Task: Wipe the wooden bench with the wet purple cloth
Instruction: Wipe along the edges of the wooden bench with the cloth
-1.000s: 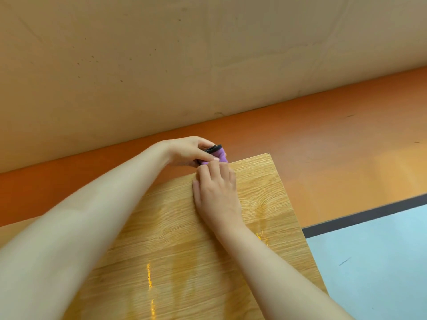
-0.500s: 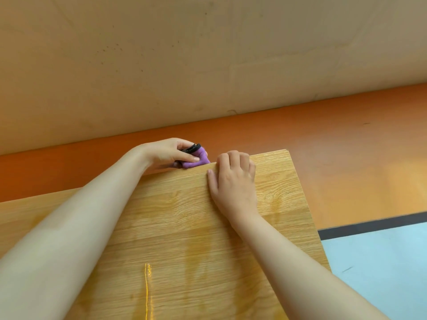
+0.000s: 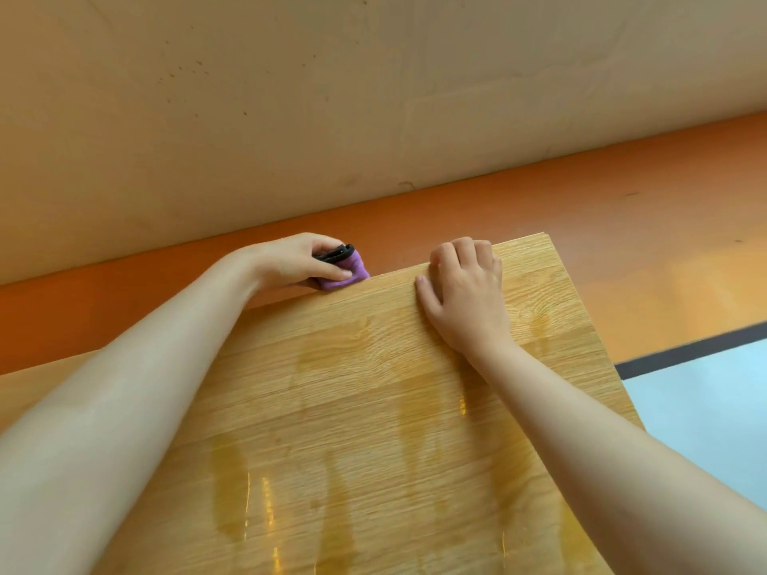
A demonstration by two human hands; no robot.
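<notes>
Head cam only from my end. The left hand (image 3: 290, 261) has the purple cloth (image 3: 348, 272) bunched in a closed grip: thumb laid along the near side of the wad, other fingers curled over the top and back, so most of the cloth is buried in the palm. What sticks out is a small purple lump past the thumb tip, on the side toward the other hand, plus a black band (image 3: 332, 253) along its top; can't tell if that's part of the cloth. The wad sits right at the far edge of the wooden bench (image 3: 373, 408), touching the edge line. Can't tell whether it bears on the top face or the back face, since the edge hides its underside. The hand itself is beyond the edge, w/ the forearm crossing the bench top diag. from lower left. The right hand (image 3: 465, 292) is on the same far edge, near the far right corner, apart from the cloth w/ a bare stretch of edge btwn them. It lies palm down on the top, four fingers bent over the edge w/ tips hidden behind it, thumb flat on the wood pointing left. It grips only the bench edge. The bench top shows wet streaks (image 3: 230, 491) running near-to-far, darker and glossy w/ a few bright glints, mostly in the near half. Behind the bench is an orange surface (image 3: 581, 201), then a beige wall (image 3: 373, 97) w/ small dark specks. Off to the right are a dark strip (image 3: 685, 350) and a pale blue area (image 3: 705, 408).
</notes>
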